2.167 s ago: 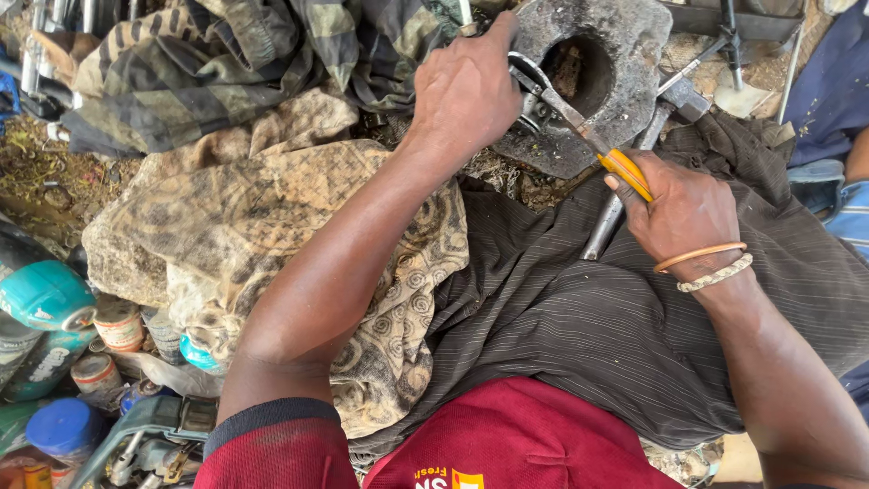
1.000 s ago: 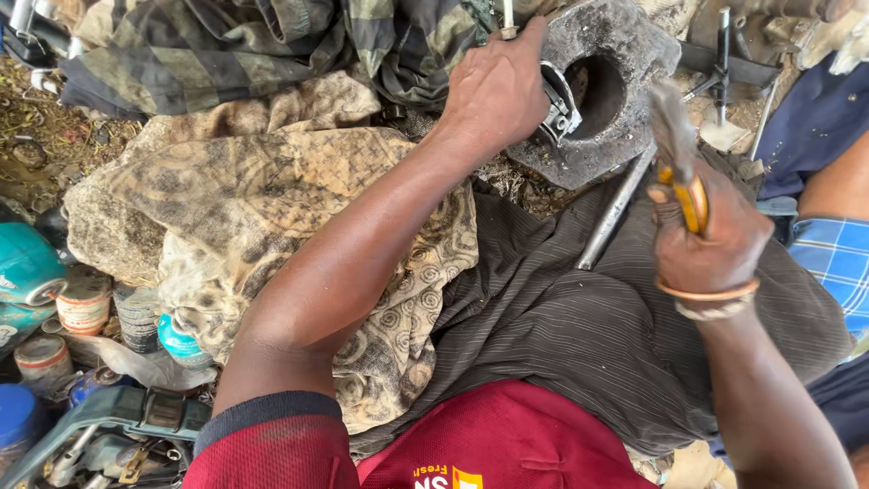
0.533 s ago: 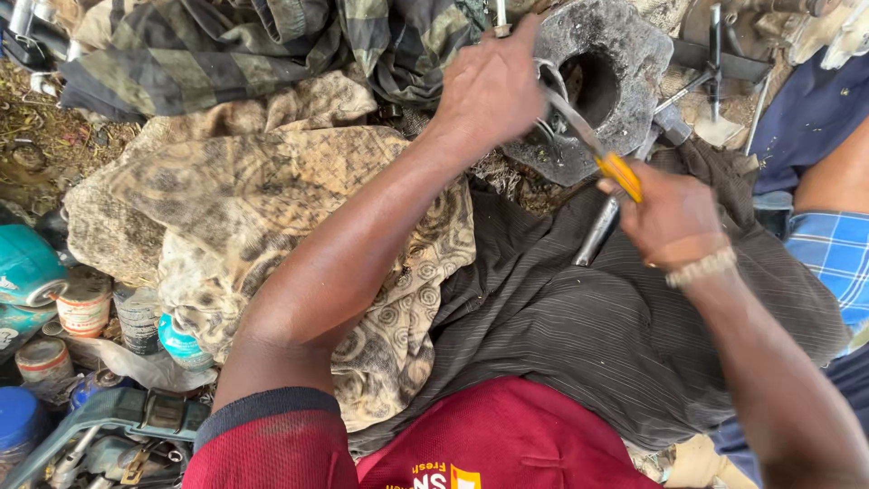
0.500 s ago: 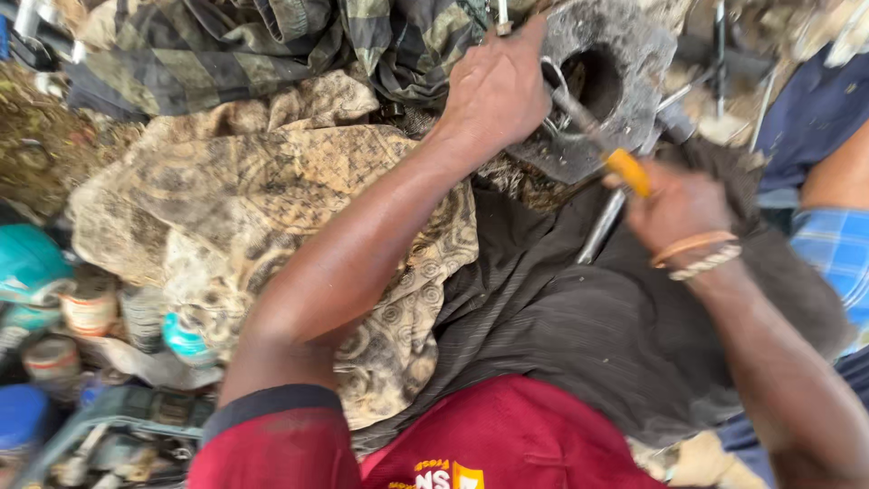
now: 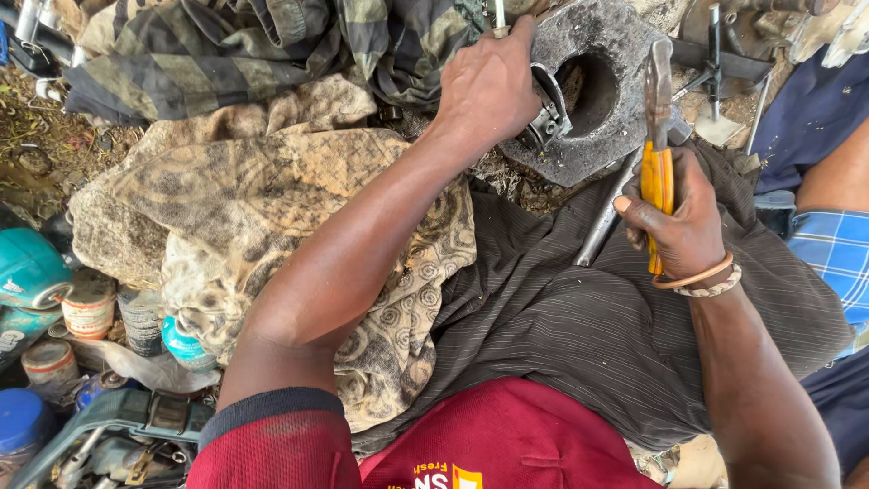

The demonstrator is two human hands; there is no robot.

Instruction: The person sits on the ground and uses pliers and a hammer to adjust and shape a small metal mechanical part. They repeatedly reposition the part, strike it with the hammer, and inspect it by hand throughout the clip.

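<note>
My left hand (image 5: 489,86) grips a small metal ring-shaped part (image 5: 548,113) against the edge of a heavy grey metal block (image 5: 615,41) that has a round hole in its middle. My right hand (image 5: 674,217) is shut on pliers (image 5: 656,136) with orange-yellow handles, jaws pointing up and raised beside the block, apart from the ring part. A steel rod (image 5: 602,222) lies on the dark striped cloth (image 5: 552,326) below the block, under my right hand.
Patterned brown cloths (image 5: 244,208) and a camouflage cloth (image 5: 226,45) cover the left and top. Several tins and cans (image 5: 86,308) and a teal container (image 5: 27,267) stand at the lower left. Another person's arm (image 5: 837,172) in blue clothing is at the right edge.
My right hand has pulled the pliers back from the ring part on the block and lifted them upright to the right. My left hand stays on the ring part.
</note>
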